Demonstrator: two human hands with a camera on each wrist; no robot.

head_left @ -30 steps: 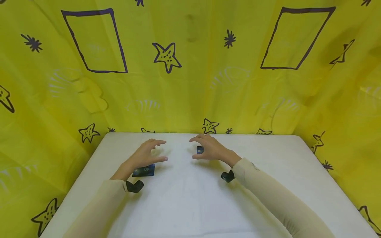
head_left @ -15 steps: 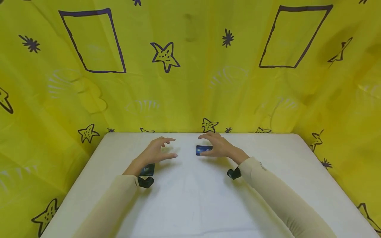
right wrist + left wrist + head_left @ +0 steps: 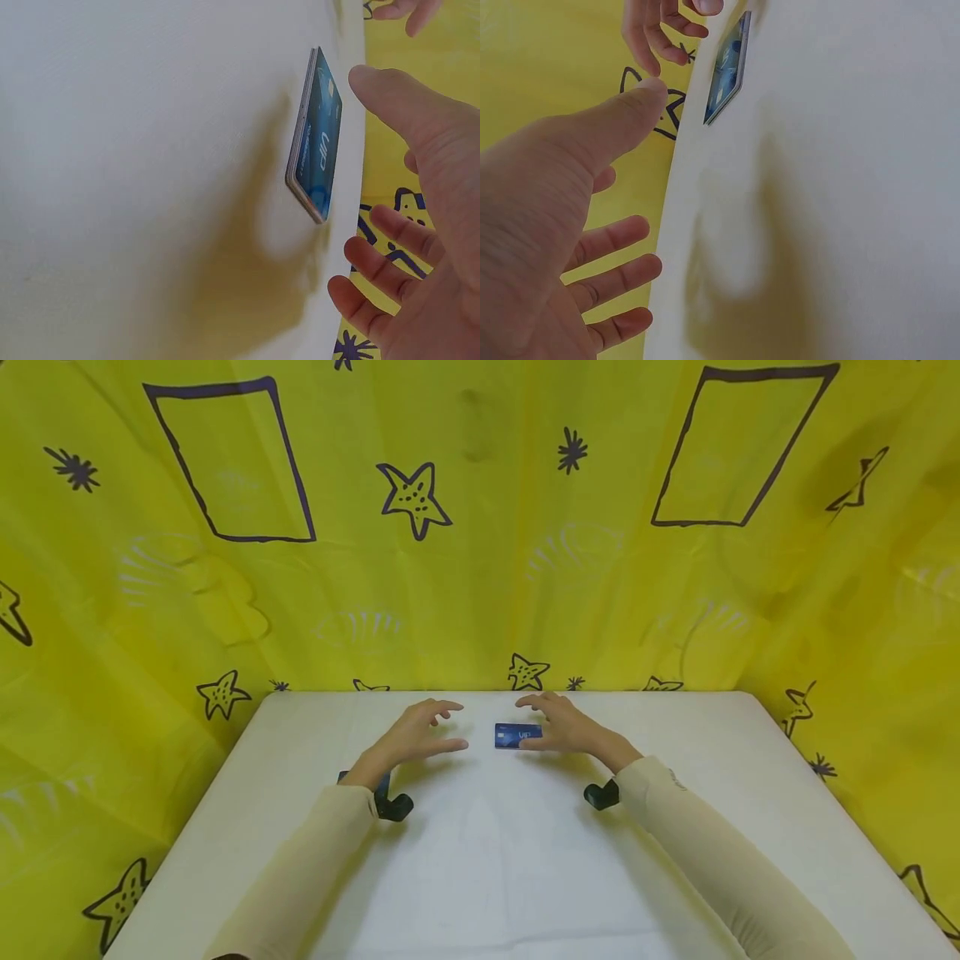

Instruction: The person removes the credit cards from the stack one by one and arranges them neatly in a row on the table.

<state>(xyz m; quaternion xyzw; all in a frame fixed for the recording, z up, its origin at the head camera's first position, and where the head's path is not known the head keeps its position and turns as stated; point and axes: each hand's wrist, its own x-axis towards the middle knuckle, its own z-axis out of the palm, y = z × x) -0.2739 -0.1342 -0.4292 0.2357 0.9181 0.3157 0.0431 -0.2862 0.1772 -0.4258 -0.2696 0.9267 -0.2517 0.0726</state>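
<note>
A small stack of blue bank-style cards point(image 3: 507, 737) lies flat on the white table, the top one printed "VIP". Its layered edge shows in the right wrist view, where the stack point(image 3: 321, 142) lies beside the thumb. My right hand point(image 3: 567, 727) hovers just over the stack, thumb overlapping its right end in the head view, fingers spread and holding nothing. To the left, my left hand point(image 3: 415, 733) hangs above the table, thumb and fingers apart with nothing between them. Behind the left wrist lies another dark blue card point(image 3: 383, 785), mostly hidden by the arm.
A white cloth covers the table point(image 3: 480, 860). Yellow curtain point(image 3: 480, 568) with starfish drawings surrounds its back and sides. Black wrist devices point(image 3: 395, 807) hang under both cuffs.
Both hands have drifted to the right, the left one further. More of the card stack shows from under the right hand, while the left wrist now covers most of the other card.
</note>
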